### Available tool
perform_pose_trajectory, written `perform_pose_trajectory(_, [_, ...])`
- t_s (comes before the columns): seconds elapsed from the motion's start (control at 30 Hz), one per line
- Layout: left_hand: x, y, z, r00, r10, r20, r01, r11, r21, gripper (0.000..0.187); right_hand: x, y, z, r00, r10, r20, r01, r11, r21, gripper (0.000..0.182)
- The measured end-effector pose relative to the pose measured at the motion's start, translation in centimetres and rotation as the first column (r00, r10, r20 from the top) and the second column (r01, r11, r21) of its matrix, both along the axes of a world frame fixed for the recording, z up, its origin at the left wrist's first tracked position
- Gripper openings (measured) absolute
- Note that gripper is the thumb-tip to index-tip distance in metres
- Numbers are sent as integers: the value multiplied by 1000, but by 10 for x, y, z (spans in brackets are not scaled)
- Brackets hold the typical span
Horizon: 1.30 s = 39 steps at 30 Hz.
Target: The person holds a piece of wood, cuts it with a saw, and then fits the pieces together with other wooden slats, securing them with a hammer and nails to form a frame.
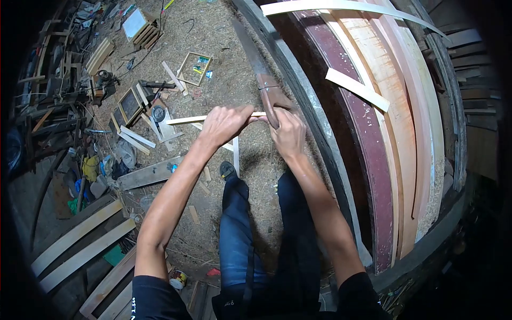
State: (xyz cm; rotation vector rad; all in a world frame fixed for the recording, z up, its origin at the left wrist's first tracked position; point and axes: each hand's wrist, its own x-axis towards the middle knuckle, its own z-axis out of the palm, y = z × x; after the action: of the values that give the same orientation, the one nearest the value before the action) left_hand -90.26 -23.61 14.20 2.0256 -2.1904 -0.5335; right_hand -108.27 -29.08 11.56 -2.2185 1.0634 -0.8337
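Above the sawdust floor [213,48]: your left hand [226,124] clamps the thin wood strip [186,119]; your right hand [288,133] grips the big knife [261,74], apparently meeting it. Shave away from fingers.

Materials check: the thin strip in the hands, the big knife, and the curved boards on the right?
Thin strip, held by the left hand: pale bare wood, unfinished by the look. Knife in the right hand: blade dull grey, likely steel; handle brown, probably wood with a thin band around it. Curved boards: raw light timber with visible grain; one board looks painted dark red, with worn specks.
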Motion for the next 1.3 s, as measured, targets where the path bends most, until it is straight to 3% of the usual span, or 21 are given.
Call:
perform_pose_trajectory(0.1, [3,9,-9,989,109,97,-114,993,45,37,18,7,-12,992,-16,-128,19,1000,18,23])
perform_pose_trajectory(0.23, [12,19,-14,981,156,114,-163,985,53,39,33,15,-16,990,14,-139,-7,999,52,26])
perform_pose_trajectory(0.33, [11,25,-17,975,186,120,-198,976,96,38,44,28,-10,976,-61,-208,86,990,111,24])
perform_pose_trajectory(0.4, [11,29,-23,927,352,127,-363,928,79,36,56,36,-6,947,-133,-293,208,947,243,23])
perform_pose_trajectory(0.43, [15,27,-26,920,351,173,-370,924,98,33,64,40,-7,947,-130,-293,206,948,244,23])
perform_pose_trajectory(0.5, [27,21,-28,927,337,163,-353,932,80,30,74,42,-13,987,-117,-112,126,989,83,29])
perform_pose_trajectory(0.6, [44,25,-23,925,360,121,-371,924,91,27,72,31,-26,983,-98,-153,125,975,183,32])
perform_pose_trajectory(0.63, [52,30,-22,934,353,51,-355,934,46,27,66,27,-23,969,-104,-223,129,987,98,26])
perform_pose_trajectory(0.67, [58,35,-21,941,339,-21,-339,941,1,27,59,23,-21,972,-85,-221,135,965,226,29])
perform_pose_trajectory(0.73, [60,42,-16,944,323,-63,-317,944,90,27,44,18,-13,983,-116,-145,155,944,290,28])
perform_pose_trajectory(0.8, [55,49,-26,946,250,-206,-272,959,-84,25,32,14,-8,988,-139,-69,154,933,326,31])
perform_pose_trajectory(0.83, [51,50,-30,944,250,-215,-260,965,-19,31,25,14,-6,987,-163,8,149,919,366,33])
perform_pose_trajectory(1.0, [25,28,-39,962,158,-223,-181,979,-89,38,-6,17,-9,981,-191,37,162,909,383,24])
perform_pose_trajectory(1.1, [5,2,-46,973,85,-216,-120,980,-157,47,-28,11,-24,951,-306,44,259,865,429,26])
perform_pose_trajectory(1.2, [-23,-25,-60,961,102,-258,-122,990,-63,48,-59,5,-34,926,-366,90,289,842,455,29])
perform_pose_trajectory(1.3, [-51,-53,-78,947,95,-306,-124,989,-78,47,-96,7,-45,930,-346,122,272,874,403,30])
